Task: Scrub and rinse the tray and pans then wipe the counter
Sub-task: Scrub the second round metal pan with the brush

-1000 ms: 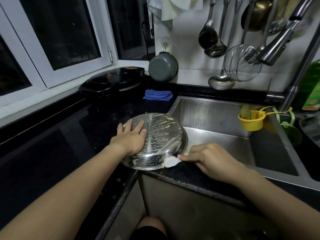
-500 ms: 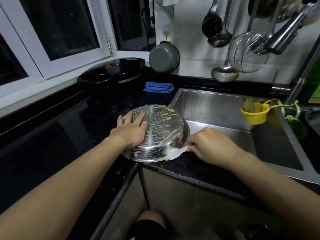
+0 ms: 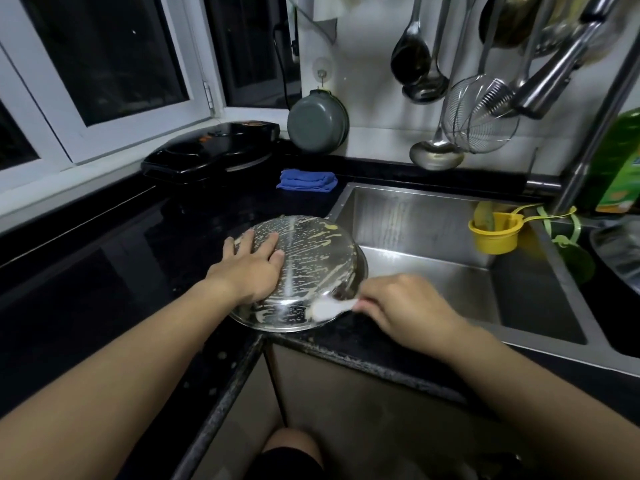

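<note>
A round steel pan (image 3: 311, 268) lies upside down on the black counter (image 3: 104, 289) at the sink's left corner, its bottom streaked with yellowish residue. My left hand (image 3: 254, 268) presses flat on the pan's left side, fingers straight. My right hand (image 3: 401, 310) grips the handle of a white brush (image 3: 325, 310), whose blurred head touches the pan's near rim. The brush handle is mostly hidden inside my fingers.
The steel sink (image 3: 433, 237) opens to the right, with a yellow cup (image 3: 493, 233) hung on its wall and the faucet (image 3: 588, 133) above. A folded blue cloth (image 3: 306, 180), a black appliance (image 3: 211, 154) and a grey pot (image 3: 318, 123) stand behind. Ladles and a strainer (image 3: 481, 116) hang on the wall.
The brush head has moved left along the pan's near rim and is now blurred. My right hand shifted slightly with it; my left hand stays pressed on the pan.
</note>
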The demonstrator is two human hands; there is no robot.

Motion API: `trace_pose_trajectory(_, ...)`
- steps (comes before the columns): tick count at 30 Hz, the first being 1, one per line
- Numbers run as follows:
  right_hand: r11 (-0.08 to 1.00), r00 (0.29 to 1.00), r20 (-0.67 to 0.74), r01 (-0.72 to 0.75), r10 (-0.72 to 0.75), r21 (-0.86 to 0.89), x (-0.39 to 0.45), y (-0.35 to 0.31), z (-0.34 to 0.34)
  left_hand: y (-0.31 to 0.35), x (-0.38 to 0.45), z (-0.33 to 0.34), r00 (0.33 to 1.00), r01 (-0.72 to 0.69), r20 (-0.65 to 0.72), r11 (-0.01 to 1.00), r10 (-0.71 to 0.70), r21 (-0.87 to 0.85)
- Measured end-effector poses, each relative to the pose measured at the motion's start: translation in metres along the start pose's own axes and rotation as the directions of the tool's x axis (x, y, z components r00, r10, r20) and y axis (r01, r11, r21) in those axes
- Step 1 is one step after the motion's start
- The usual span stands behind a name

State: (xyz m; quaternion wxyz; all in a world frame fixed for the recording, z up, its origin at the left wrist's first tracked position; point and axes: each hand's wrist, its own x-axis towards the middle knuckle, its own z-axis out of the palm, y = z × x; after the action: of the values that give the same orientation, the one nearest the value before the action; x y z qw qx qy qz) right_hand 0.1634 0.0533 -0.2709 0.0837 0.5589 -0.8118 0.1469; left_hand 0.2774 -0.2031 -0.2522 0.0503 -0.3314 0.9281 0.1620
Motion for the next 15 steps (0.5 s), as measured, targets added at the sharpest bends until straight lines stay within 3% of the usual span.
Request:
trace_pose_trajectory(2,1.000,0.999,0.031,0.006,-0.007,0.019,0.000,-0.003,0.009,0.001,0.000,0.000,1.000,0.002,0.009,1.000,-0.002,0.001)
trace_pose_trajectory(5,0.968,0.963,-0.124,-0.228,0.240,0.104,-0.001,0.023,-0.001,-0.002,-0.002,-0.001,1.000,-0.015,0.027,1.000,0.015,0.020)
trace_pose_trajectory(7,0.964,0.958,-0.126,-0.245,0.257,0.101,-0.004,0.033,-0.014,-0.009,-0.005,-0.004,0.996,-0.066,0.065,0.997,0.063,0.041)
trace_pose_trajectory(10,0.989,0.993,0.050,-0.108,0.103,0.101,-0.007,0.013,-0.028,-0.021,-0.011,-0.008,0.982,-0.161,0.112,0.982,0.149,0.099)
trace_pose_trajectory(12,0.995,0.990,0.121,0.059,-0.068,0.078,-0.005,-0.010,-0.034,-0.024,-0.009,-0.011,0.979,-0.173,0.126,0.978,0.158,0.115)
trace_pose_trajectory(14,0.977,0.961,0.202,0.204,-0.189,-0.056,0.003,-0.022,-0.040,-0.019,-0.005,-0.010,0.982,-0.163,0.114,0.981,0.151,0.108)
trace_pose_trajectory(15,0.963,0.959,0.218,0.218,-0.181,-0.161,0.013,-0.019,-0.048,-0.016,-0.004,-0.009,0.984,-0.161,0.092,0.982,0.152,0.098)
